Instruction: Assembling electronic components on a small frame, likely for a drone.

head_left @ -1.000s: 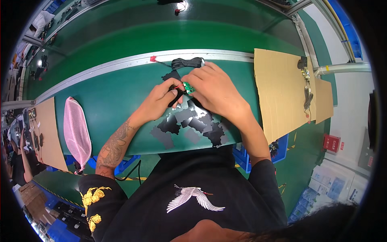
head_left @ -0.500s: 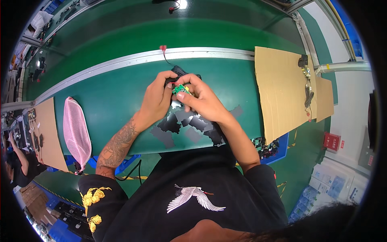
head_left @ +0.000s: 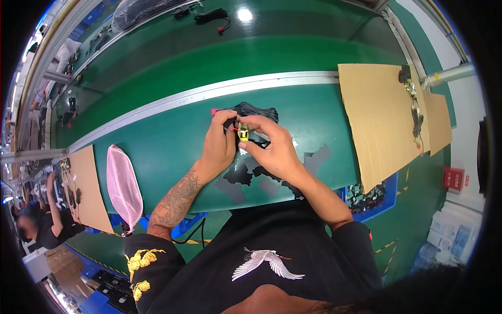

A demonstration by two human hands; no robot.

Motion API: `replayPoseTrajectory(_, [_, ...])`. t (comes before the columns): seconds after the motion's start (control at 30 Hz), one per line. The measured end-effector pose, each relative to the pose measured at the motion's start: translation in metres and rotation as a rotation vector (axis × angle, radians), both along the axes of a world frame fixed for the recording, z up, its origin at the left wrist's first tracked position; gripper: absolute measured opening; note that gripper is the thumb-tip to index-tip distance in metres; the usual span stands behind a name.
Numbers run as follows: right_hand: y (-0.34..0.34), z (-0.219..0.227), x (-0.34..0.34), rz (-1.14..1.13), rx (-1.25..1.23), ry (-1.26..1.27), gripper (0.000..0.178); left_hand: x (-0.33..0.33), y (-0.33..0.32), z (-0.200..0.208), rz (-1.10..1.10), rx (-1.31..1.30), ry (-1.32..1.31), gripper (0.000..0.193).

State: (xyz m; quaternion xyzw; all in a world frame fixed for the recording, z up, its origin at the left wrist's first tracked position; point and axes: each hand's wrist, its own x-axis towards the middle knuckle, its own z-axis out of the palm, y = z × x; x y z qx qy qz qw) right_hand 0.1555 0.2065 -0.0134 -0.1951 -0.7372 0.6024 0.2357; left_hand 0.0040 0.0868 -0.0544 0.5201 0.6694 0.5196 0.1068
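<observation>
A small circuit board (head_left: 243, 133) with a yellow component is pinched between the thumb and fingers of my right hand (head_left: 273, 147), its edge turned toward me. Beside it my left hand (head_left: 221, 140) closes on the black cable's end, partly hidden by the fingers, where a short red wire (head_left: 235, 128) runs to the board. Just beyond my hands lies the coiled black cable (head_left: 259, 111), and a red connector (head_left: 214, 111) shows past my left fingers. Thin dark grey and black cut sheets (head_left: 238, 175) lie scattered under and in front of my hands.
A pink mesh pouch (head_left: 124, 188) lies at the left of the green table. Cardboard sheets (head_left: 374, 125) flank it, the right one bearing boards and a cable (head_left: 417, 120). Below it a blue bin (head_left: 384, 201) holds circuit boards. A metal rail (head_left: 209, 94) runs behind; another person (head_left: 49, 225) sits far left.
My view has shifted, so the table appears lower and further right. The board has turned from its green face to its edge with the yellow component. Both hands stay close together around it.
</observation>
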Motion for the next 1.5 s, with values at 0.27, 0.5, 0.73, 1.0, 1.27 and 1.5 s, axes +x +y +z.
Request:
replayPoseTrajectory(0.27, [-0.009,-0.006,-0.003,-0.014,-0.077,-0.023,0.043,0.001,-0.001,0.001,-0.013,-0.055,-0.018,0.040])
replayPoseTrajectory(0.5, [-0.005,-0.008,0.001,-0.024,0.001,-0.097,0.044,-0.002,0.001,-0.003,-0.077,-0.129,0.120,0.047])
replayPoseTrajectory(0.73, [-0.012,-0.016,-0.003,-0.012,-0.045,0.010,0.041,-0.004,0.000,-0.005,-0.138,-0.083,0.134,0.056])
replayPoseTrajectory(1.0, [-0.017,-0.015,-0.002,-0.022,-0.071,0.111,0.038,-0.001,-0.005,-0.011,-0.123,-0.086,0.072,0.057])
replayPoseTrajectory(1.27, [-0.011,-0.013,0.001,-0.068,0.069,-0.015,0.041,0.001,0.001,-0.002,-0.088,-0.118,0.134,0.056])
replayPoseTrajectory(1.5, [-0.007,-0.012,0.000,-0.049,0.250,0.029,0.046,-0.005,0.003,0.000,-0.145,-0.136,0.210,0.057])
